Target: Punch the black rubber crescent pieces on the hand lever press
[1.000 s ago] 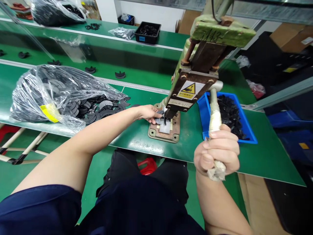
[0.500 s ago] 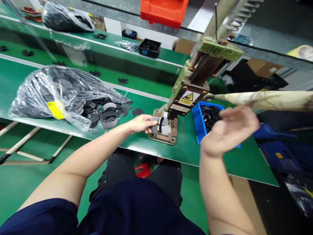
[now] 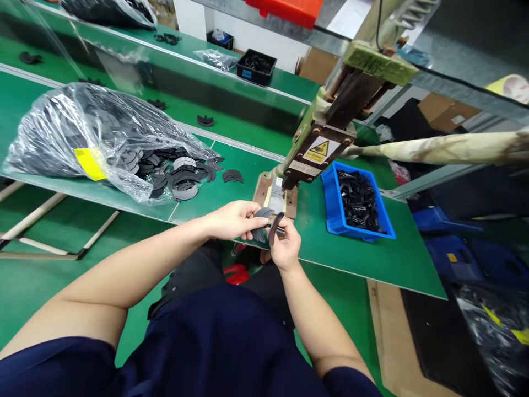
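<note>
L. hand [image 3: 233, 220] clamped on grey curved pcs. [image 3: 260, 235]; R. hand [image 3: 288, 246] clamped on dk. curved pc. [image 3: 274, 229]. All held pcs. at bench [image 3: 318, 237] front edge, just in front of press [image 3: 301, 165]. Green bench surface separates press from blue bin [image 3: 329, 198], R. side. L. of press: loose pc. [image 3: 233, 176] near; plastic bag [image 3: 61, 132] w/ spilled pcs. [image 3: 184, 184] farther. Floor [image 3: 25, 292] green, below press level.

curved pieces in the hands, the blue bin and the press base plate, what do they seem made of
Curved pieces: dark grey to black and mostly matt, so perhaps plastic or hard rubber; the look leaves it open.
Blue bin: likely moulded plastic, with smooth, evenly coloured walls.
Base plate: probably metal, its brownish surface looking worn or rusted.
</note>
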`<state>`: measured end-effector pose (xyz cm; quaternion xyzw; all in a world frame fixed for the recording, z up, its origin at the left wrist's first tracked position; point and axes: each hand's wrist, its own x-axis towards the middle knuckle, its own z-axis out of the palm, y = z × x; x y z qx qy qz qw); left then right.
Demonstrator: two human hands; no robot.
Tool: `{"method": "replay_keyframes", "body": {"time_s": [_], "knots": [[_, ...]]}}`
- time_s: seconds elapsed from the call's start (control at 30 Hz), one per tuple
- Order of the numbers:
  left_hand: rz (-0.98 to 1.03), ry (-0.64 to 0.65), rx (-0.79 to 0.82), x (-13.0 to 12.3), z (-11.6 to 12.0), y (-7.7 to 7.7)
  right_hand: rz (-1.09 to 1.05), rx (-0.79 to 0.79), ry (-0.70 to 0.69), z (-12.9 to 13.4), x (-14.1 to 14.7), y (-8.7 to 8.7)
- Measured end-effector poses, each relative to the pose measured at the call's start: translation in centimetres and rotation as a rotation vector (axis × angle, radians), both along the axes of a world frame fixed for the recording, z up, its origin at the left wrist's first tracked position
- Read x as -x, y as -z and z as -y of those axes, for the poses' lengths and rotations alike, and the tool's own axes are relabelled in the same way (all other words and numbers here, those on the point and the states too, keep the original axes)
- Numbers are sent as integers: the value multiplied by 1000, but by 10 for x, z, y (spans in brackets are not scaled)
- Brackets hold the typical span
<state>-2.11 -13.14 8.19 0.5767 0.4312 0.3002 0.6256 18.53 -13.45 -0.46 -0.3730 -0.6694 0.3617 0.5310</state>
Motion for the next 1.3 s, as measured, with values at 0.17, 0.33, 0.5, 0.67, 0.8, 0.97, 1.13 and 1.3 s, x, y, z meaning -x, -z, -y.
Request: {"method": "replay_keyframes", "body": {"time_s": [0.17, 0.33, 0.5, 0.67, 0.8, 0.97, 1.13, 1.3], "knots": [[18, 12, 28, -4, 5, -5, 2, -40, 11, 8, -1, 0], [140, 80, 179, -8, -1, -4, 45, -98, 31, 10, -4, -9], [78, 25, 172, -4, -11, -1, 167, -135, 16, 8, -14, -26], [-93, -115, -108, 1, -5, -1, 267, -233, 13, 8, -24, -32], [-308, -188, -558, -4, 7, -9, 305, -289, 7, 9, -24, -27], [-352, -64, -556, -14, 10, -8, 312, -322, 36, 8, -23, -25], [-302, -71, -418, -18, 7, -3, 297, -344, 33, 12, -25, -30], [-187, -33, -234, -19, 5, -1, 259, -312, 37, 16, -27, -32]]}}
